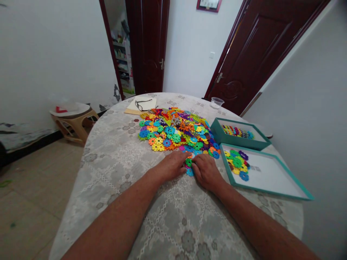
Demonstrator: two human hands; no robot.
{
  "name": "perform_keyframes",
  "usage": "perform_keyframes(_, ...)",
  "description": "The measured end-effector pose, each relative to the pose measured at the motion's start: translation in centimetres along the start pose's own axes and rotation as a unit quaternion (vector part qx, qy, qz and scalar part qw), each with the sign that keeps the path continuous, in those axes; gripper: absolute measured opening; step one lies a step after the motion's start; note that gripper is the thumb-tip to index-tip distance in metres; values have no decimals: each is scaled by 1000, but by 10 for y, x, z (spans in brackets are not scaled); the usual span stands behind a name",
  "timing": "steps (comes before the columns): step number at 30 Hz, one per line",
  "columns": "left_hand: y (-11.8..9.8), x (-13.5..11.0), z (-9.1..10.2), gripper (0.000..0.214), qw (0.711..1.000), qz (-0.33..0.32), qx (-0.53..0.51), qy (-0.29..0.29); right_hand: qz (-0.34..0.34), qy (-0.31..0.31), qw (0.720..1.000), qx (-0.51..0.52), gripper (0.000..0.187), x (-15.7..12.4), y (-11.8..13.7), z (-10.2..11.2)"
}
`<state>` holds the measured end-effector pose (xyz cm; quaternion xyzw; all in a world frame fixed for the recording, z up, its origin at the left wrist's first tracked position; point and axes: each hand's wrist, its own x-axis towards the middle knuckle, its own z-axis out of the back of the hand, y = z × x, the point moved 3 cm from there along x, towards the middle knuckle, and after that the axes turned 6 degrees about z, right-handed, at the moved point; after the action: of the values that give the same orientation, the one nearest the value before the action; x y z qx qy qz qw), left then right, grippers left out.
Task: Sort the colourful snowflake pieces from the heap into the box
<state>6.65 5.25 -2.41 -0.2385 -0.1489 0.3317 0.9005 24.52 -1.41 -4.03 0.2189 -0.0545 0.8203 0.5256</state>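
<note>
My left hand (175,164) and my right hand (207,170) rest close together at the near edge of a large heap of plastic snowflake discs (173,130). Between them is a small group of discs, with a green disc (188,162) in the middle and a blue disc (190,172) nearest me. The fingers of my left hand curl against the left side of this group. On the other side, the bent fingers and thumb of my right hand press on it. Some fingertips and parts of these discs are hidden.
Right of the heap stands a teal box (235,142) holding rows of coloured discs. In front of it, a shallow teal-edged lid (273,193) carries loose discs. Glasses (139,106) lie on papers (148,103) at the back left. A clear plastic cup (217,102) stands at the far edge.
</note>
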Motion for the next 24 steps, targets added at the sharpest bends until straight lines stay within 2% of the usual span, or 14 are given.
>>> perform_keyframes(2, 1, -1, 1, 57, 1000, -1, 6, -9, 19, -4, 999, 31, 28, -1, 4, 4)
perform_keyframes(6, 2, -7, 12, 57, 1000, -2, 20, -9, 61, 29, 995, 68, 58, -7, 11, 12)
perform_keyframes(8, 3, -11, 19, 50, 999, 12, 39, -8, 63, 44, 995, 66, 54, -8, 12, 16)
perform_keyframes(13, 4, -11, 22, 12, 994, 43, 88, 37, 52, 63, 996, 28, 36, -2, 9, 16)
perform_keyframes(20, 0, -4, 14, 14, 994, 22, 105, 27, 19, 83, 996, -36, 21, 7, 10, 6)
perform_keyframes(24, 1, -4, 12, 15, 995, 27, 95, 17, 25, 66, 997, -15, 20, 6, 9, 8)
